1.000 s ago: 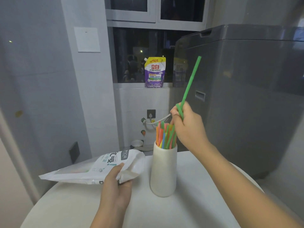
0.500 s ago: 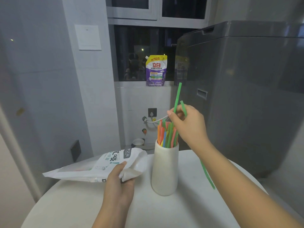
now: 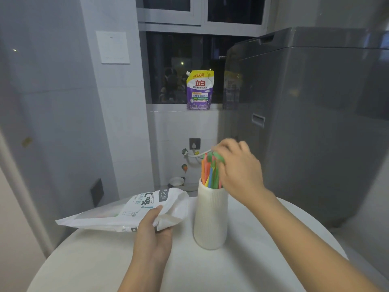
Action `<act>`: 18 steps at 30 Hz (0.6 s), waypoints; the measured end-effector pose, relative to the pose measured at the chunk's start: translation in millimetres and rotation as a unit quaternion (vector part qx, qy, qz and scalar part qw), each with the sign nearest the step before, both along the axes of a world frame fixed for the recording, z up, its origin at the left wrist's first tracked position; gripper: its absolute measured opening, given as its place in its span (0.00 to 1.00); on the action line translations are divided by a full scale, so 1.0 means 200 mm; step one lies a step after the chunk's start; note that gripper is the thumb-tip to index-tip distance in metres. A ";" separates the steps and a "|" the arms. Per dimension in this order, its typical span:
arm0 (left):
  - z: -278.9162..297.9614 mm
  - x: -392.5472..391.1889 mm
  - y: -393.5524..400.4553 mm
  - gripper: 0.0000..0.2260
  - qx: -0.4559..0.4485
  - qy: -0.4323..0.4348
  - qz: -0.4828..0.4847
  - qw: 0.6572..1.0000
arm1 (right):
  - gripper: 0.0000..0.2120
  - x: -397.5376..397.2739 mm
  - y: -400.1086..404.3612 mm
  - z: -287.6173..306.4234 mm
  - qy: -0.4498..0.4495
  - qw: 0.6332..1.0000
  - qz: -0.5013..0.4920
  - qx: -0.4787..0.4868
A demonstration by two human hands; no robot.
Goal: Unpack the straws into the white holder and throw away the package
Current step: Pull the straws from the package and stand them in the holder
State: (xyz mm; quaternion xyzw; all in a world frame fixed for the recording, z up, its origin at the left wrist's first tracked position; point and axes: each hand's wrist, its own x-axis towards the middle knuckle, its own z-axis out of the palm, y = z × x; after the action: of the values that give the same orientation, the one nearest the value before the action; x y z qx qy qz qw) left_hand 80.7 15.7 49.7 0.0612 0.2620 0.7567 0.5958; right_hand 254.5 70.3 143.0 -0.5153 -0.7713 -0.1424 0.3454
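So that no straws spill, the left hand [image 3: 152, 232] holds the package [image 3: 126, 211] on the bench [image 3: 263, 249]; the right hand [image 3: 237, 165] pinches a green straw [image 3: 217, 157] over the white holder [image 3: 210, 216] to its right.

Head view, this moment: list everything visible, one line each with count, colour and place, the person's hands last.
white holder: one, ribbed, upright on the table, right of the package.
straws: a bunch, orange, green, yellow, blue and red, standing in the holder.
green straw: one, bent over the bunch under the right hand.
package: one, white with grey print, lying on the table's left side, mouth towards the holder.
table: one, white, round, foreground.
detergent pouch: one, purple and yellow, on the windowsill.
washing machine: one, grey, right.
wall switch: one, white, left wall.
small bowl: one, white, on the floor behind the table.
left hand: grip on the package's open end.
right hand: over the straw tops, fingers on the green straw.
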 end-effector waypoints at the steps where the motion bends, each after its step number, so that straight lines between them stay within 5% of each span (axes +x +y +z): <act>1: 0.00 0.00 0.00 0.16 0.000 -0.001 -0.002 1.000 | 0.18 0.00 0.01 -0.03 -0.034 0.999 0.002 -0.018; 5: 0.00 -0.01 0.00 0.18 0.003 -0.008 0.004 1.000 | 0.22 0.00 0.00 -0.05 0.025 0.998 0.059 -0.027; 9: 0.00 -0.01 0.00 0.17 0.004 -0.009 0.008 1.000 | 0.19 0.00 -0.01 -0.04 -0.012 0.992 0.087 -0.091; 13: 0.00 -0.01 0.00 0.14 0.006 -0.014 0.002 1.000 | 0.22 0.01 -0.05 0.11 0.150 0.988 0.014 0.042; 18: 0.00 -0.01 0.00 0.09 -0.002 -0.005 -0.003 1.000 | 0.30 0.05 -0.05 0.34 0.301 0.953 0.032 -0.022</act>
State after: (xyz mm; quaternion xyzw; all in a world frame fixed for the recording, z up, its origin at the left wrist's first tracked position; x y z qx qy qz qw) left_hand 77.9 15.0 49.5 0.0570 0.2608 0.7543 0.5998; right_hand 264.5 60.0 210.7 -0.5168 -0.6504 0.0477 0.5546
